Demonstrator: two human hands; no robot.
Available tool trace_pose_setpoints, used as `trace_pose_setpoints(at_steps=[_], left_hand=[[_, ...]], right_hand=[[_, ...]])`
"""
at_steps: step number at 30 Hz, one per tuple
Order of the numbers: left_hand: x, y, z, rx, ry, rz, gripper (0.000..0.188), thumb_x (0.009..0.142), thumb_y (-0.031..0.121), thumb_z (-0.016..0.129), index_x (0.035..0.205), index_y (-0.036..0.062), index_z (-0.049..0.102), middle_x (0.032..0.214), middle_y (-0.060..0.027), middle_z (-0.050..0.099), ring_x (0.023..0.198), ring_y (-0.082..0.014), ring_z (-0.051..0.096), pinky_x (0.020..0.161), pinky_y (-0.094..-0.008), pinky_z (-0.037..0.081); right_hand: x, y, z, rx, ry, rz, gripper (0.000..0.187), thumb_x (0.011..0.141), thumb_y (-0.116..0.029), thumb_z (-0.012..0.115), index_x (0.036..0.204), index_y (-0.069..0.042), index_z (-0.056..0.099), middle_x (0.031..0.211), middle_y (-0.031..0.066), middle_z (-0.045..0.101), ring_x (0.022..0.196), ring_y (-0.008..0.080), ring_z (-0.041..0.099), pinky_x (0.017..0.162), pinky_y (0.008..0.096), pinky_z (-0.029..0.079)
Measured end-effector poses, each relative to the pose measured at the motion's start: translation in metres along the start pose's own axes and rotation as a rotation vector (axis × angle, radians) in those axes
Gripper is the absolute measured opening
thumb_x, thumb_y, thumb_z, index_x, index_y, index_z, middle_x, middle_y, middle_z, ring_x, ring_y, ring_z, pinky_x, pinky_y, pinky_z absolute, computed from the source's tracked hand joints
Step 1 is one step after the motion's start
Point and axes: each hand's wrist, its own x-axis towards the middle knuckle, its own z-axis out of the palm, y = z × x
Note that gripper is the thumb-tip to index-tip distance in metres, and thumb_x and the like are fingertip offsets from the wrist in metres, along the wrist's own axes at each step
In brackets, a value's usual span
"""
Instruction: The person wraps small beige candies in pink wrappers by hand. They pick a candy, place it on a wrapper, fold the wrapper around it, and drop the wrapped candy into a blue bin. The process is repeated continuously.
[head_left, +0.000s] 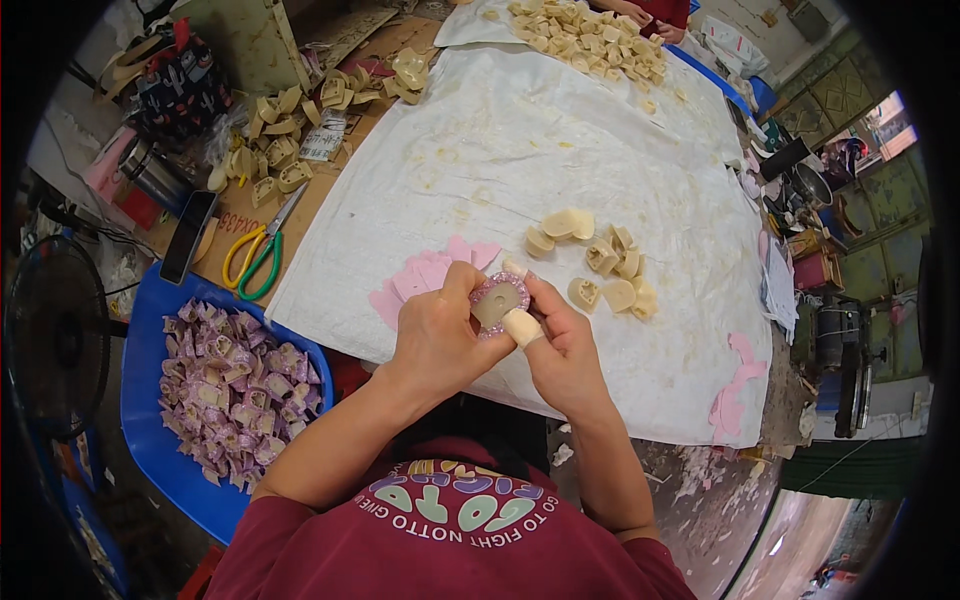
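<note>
Head view shows both bare hands together over the near edge of a white sheet (400, 215), just in front of the wearer's chest; the left hand (430, 335) is curled, thumb and fingers closed around the left side of a small round piece (497, 300) with a purple speckled rim and a greyish-beige face; the right hand (568, 360) pinches the same piece from the other side, its thumb wearing a beige finger cover (521, 327) and pressed near the lower rim. Loose pink strips (425, 278) lie just left of the hands; beige pieces (625, 258) sit in a small group to the right, and more pink strips (738, 390) lie near the sheet's right edge.

Writing shows in several places: the maroon shirt (400, 555) carries large pastel letters with smaller white capitals curving around them; the cardboard (232, 222) under the scissors (262, 262) bears red printed characters; a pale paper label (323, 140) beside heaped beige parts (282, 155) has dark marks too small to read.

A blue tub (150, 430) at left holds many purple pieces (235, 385); across the sheet, another person's hands (640, 15) are near a large beige pile (590, 42).
</note>
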Motion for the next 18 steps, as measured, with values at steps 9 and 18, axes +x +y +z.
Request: trace_pose_setpoints(at_steps=[9,18], left_hand=[[0.012,-0.008,-0.025,-0.379,-0.159,0.14,0.044,0.08,-0.001,0.068,0.122,-0.0004,0.057,0.082,-0.0072,0.062,0.075,-0.0117,0.059,0.067,-0.0258,0.049],[0.006,0.01,-0.023,-0.624,-0.311,-0.083,0.044,0.088,0.008,0.061,0.131,-0.0031,0.052,0.086,-0.0081,0.062,0.072,-0.0115,0.057,0.065,-0.0243,0.047]], right_hand=[[0.008,-0.006,-0.013,-0.472,0.04,-0.329,0.029,0.095,-0.008,0.054,0.122,0.004,0.057,0.105,0.0092,0.064,0.089,0.013,0.06,0.077,0.0245,0.048],[-0.016,0.005,0.0,0.137,0.015,0.124,0.04,0.1,-0.035,0.048,0.096,0.002,0.064,0.078,0.0072,0.065,0.062,0.0126,0.061,0.055,0.0255,0.049]])
